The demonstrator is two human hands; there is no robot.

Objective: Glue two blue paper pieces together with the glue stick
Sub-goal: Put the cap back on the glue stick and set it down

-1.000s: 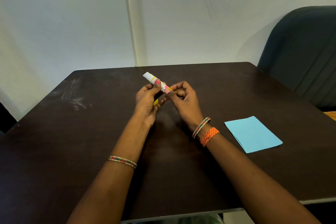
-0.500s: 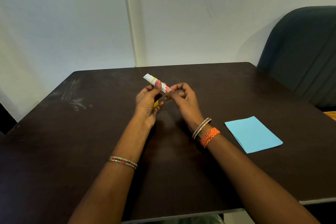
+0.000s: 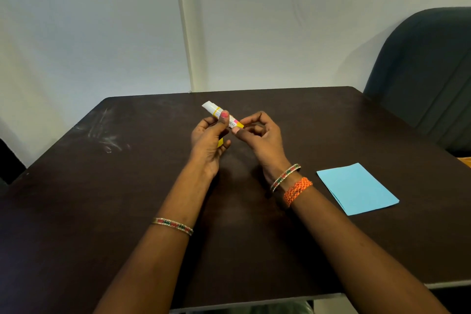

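My left hand [image 3: 207,139] grips a white glue stick [image 3: 214,110] with yellow bands, held above the middle of the dark table [image 3: 102,199] with its white end pointing up and to the left. A yellow piece [image 3: 220,142], perhaps the cap, shows under my left palm. My right hand [image 3: 262,136] pinches the stick's lower yellow end with thumb and fingertips. The blue paper pieces [image 3: 356,188] lie stacked flat on the table to the right, apart from both hands.
A dark padded chair [image 3: 423,71] stands at the table's far right corner. Pale scuff marks [image 3: 104,132] streak the table's left part. A white wall rises behind the table, whose near edge runs along the bottom of the view.
My right fingers have shifted slightly at the stick's lower end, as if twisting it. The glue stick stays at the same place; the paper has not moved.
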